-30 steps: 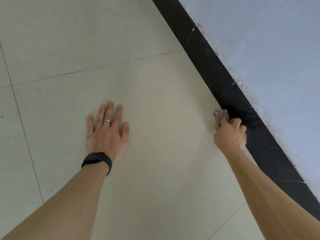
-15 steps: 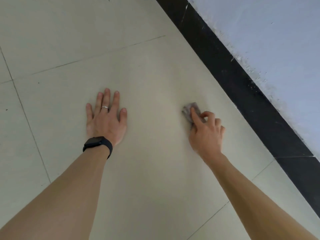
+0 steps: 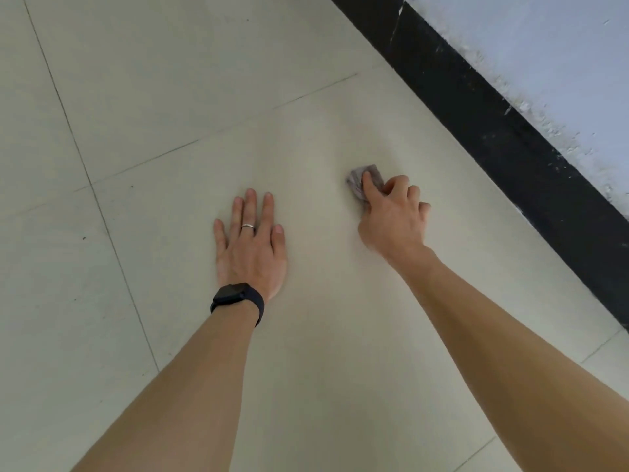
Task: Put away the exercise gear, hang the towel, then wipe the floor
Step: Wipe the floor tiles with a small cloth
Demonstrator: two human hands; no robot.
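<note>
Head view, looking down at a pale tiled floor (image 3: 170, 97) with two bare forearms reaching forward and two hands on the tiles. One left hand (image 3: 250, 245) lies palm-down and flat, its five fingers stretched out and only slightly apart, gripping nothing; it carries one silver ring (image 3: 248, 226) on a finger and one black wristband (image 3: 238, 299) at the wrist. One right hand (image 3: 391, 219) sits to its right and a little farther forward, knuckles up, fingers curled around one small greyish cloth (image 3: 360, 180). The index finger lies stretched on top of the cloth and presses it onto the floor, while the other fingers bunch around its right edge; only the front part of the cloth shows past the fingertips. The cloth rests on the same large tile as the left hand, between that hand and the one black skirting strip (image 3: 510, 137) that runs diagonally along the foot of one light blue-grey wall (image 3: 561, 63). Cloth and skirting are apart, with bare tile between them. Several thin dark grout lines cross the floor to the left, beyond the hands and at lower right.
</note>
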